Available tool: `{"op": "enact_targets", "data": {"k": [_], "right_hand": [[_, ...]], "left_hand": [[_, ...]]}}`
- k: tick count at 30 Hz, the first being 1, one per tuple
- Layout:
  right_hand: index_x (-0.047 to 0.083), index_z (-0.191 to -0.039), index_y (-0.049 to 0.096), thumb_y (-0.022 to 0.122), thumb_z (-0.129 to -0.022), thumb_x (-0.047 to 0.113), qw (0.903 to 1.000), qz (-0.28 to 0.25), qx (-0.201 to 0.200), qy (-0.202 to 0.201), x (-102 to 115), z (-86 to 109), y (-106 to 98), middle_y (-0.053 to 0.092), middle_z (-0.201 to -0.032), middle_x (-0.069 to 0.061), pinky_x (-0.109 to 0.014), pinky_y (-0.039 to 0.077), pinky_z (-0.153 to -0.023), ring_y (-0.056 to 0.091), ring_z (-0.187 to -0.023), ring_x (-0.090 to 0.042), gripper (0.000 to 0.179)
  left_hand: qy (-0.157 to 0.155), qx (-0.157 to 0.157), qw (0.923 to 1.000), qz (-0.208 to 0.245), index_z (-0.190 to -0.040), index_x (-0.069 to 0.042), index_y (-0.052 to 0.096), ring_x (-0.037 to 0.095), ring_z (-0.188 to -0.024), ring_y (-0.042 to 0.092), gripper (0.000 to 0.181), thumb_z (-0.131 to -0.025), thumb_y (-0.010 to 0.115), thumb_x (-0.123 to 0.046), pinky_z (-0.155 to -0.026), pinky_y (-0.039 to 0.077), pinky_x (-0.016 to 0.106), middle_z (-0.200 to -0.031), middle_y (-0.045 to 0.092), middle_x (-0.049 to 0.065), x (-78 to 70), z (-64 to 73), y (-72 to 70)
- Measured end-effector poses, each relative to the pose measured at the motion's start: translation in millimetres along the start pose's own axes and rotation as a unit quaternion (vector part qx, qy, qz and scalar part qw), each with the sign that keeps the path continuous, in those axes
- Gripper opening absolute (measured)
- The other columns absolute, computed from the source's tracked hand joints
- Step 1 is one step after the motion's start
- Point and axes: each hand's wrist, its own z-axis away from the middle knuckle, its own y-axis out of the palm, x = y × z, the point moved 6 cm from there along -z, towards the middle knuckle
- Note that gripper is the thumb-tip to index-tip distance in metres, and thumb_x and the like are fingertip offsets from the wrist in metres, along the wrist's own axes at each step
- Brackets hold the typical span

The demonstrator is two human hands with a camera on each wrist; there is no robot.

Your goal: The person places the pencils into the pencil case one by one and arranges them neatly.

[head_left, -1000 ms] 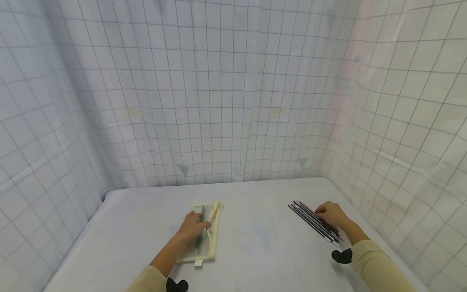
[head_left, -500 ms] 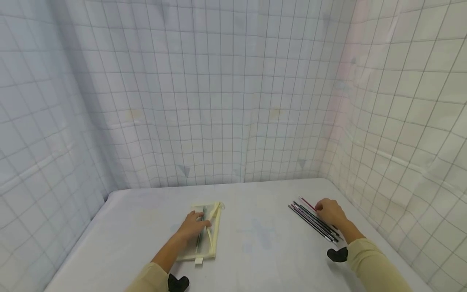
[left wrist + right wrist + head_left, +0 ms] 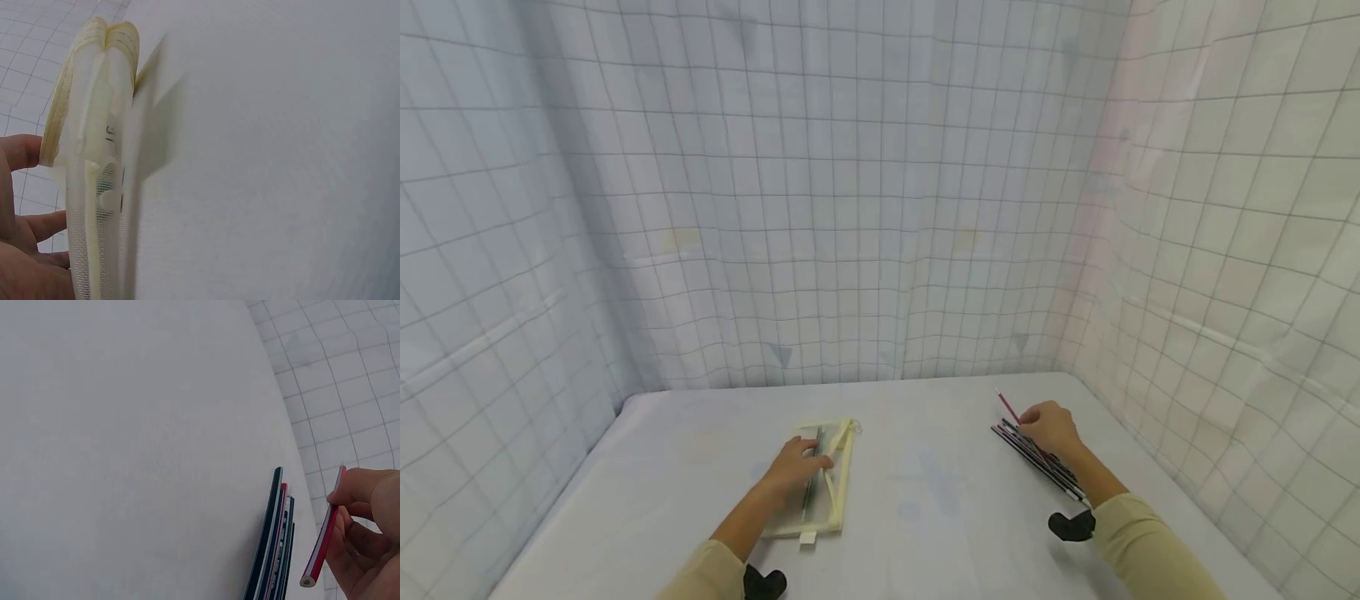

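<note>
My left hand (image 3: 790, 468) holds the mouth of a see-through mesh zip pouch (image 3: 842, 492) with cream edging. Its thumb is at the raised zip edge, and the fingers rest over the pouch, spread from the thumb. At least one dark pencil (image 3: 808, 496) shows through the mesh. The left wrist view has the pouch (image 3: 94, 125) edge-on, part of the hand hidden behind it. My right hand (image 3: 1051, 429) pinches a red pencil (image 3: 324, 544) between thumb and fingers, raised and tilted above a bundle of pencils (image 3: 1026, 454). Dark and red barrels (image 3: 269, 550) lie side by side there.
A white cloth covers the table (image 3: 917, 533). Grid-patterned white curtains (image 3: 865, 208) stand close behind it and on both sides. Each wrist wears a black strap-like piece (image 3: 1071, 527).
My right hand has picked the red pencil off the bundle, lifted it and moved left with it. The left hand and the pouch stay nearly where they were.
</note>
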Motion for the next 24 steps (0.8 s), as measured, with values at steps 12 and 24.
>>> {"op": "enact_targets", "data": {"k": [12,24], "right_hand": [[-0.010,-0.108,0.073,0.070,-0.094,0.005,0.9940,-0.102,0.031,0.028,23,-1.0,23,0.073,-0.091,-0.010,-0.036,0.058,-0.069,0.068,-0.080,-0.021,0.020],[-0.012,-0.108,0.071,0.070,-0.094,0.001,0.9772,-0.193,0.063,0.064,53,1.7,58,0.070,-0.090,-0.011,-0.033,0.060,-0.070,0.067,-0.077,-0.019,0.019]], "left_hand": [[0.007,0.008,0.9997,0.021,-0.148,0.007,0.047,0.060,-0.146,0.015,0.067,-0.095,0.068,-0.027,-0.110,0.025,0.074,-0.163,0.015,0.036,2.4,0.8,-2.0],[0.008,-0.002,0.9999,0.009,-0.146,0.009,0.050,0.060,-0.146,0.018,0.065,-0.094,0.068,-0.025,-0.112,0.025,0.071,-0.161,0.019,0.038,5.3,-2.9,0.4]]}}
